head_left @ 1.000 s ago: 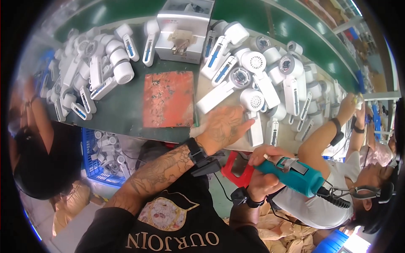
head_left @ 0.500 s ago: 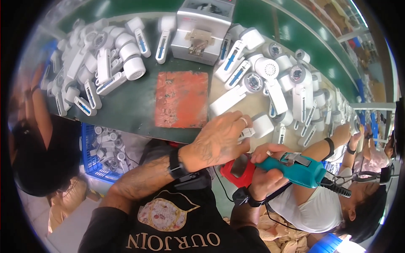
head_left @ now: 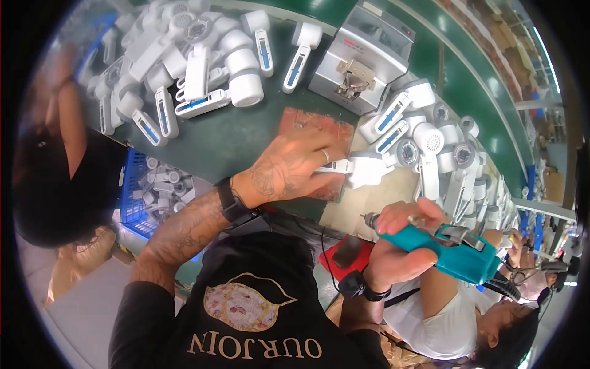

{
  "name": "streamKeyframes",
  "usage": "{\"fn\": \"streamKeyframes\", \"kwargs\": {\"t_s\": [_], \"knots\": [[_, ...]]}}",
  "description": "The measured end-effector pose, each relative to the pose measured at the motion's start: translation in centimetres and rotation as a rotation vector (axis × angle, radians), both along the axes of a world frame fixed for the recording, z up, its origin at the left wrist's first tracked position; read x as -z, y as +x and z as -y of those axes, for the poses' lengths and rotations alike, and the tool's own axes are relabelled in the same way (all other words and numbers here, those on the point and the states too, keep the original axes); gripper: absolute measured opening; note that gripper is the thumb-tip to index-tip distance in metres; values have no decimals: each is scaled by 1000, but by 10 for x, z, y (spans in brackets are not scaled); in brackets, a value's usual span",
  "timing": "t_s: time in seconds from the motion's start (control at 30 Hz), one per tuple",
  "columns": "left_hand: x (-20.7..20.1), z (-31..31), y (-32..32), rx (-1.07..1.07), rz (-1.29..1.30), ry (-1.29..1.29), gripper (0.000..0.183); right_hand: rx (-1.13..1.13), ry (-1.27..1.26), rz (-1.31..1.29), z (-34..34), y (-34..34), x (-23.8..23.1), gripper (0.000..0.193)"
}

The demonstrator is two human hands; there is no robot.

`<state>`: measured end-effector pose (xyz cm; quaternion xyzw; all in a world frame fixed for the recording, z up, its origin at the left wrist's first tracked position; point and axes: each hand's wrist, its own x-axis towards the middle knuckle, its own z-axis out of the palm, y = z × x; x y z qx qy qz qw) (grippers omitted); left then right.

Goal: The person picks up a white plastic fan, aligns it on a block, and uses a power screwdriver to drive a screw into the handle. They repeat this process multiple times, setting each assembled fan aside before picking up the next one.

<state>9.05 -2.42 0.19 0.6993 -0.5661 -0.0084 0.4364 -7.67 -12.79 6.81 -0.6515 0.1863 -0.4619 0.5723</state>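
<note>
Item 1: left hand (head_left: pixel 292 166), at the centre of my dial, ring on one finger, black wristband (head_left: pixel 229 200) behind it. Its fingers are narrow, closed on the handle of a white handheld unit (head_left: pixel 367 170). The unit's round head projects at 3 o'clock from the fingers; whether it is lifted or resting I cannot tell from my remote seat.

Item 2: right hand (head_left: pixel 393 261), at 4 o'clock. Its fingers wrap a teal electric screwdriver (head_left: pixel 470 258), tip directed towards 10 o'clock. I log the tip as near the held unit's head, at 6 o'clock from it, and apart from it.

Item 3: worn red plate (head_left: pixel 338 138), partly hidden under the left hand, on the green table (head_left: pixel 246 135).

Item 4: silver box-shaped machine (head_left: pixel 362 55), 1 o'clock, metal bracket on its front.

Item 5: similar white units, in quantity. One heap (head_left: pixel 203 67) between 10 and 11 o'clock; another heap (head_left: pixel 430 141) between 2 and 3; a single unit (head_left: pixel 298 61) at 12, between the first heap and the machine.

Item 6: blue basket (head_left: pixel 132 209), 9 o'clock, below table level, containing white parts.

Item 7: red stool (head_left: pixel 344 258), 5 o'clock.

Item 8: co-worker in white (head_left: pixel 442 320), between 4 and 5 o'clock; co-worker in black (head_left: pixel 67 184), 9 o'clock.
</note>
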Motion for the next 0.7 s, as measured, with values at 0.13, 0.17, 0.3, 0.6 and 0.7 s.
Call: {"fn": "streamKeyframes", "kwargs": {"t_s": [0.13,0.17,0.3,0.6,0.7], "knots": [[-2,1,8,42,-45,-3,26,-223,-25,122,19,23,-13,63],[-5,1,15,36,-45,-12,26,-247,28,147,24,33,-16,62],[-17,6,33,70,97,209,33,-223,33,157,45,89,-9,59],[2,6,29,1,134,79,43,-134,-172,18,63,184,-3,40],[5,7,29,14,129,99,42,-116,-195,-18,64,188,12,40]]}}
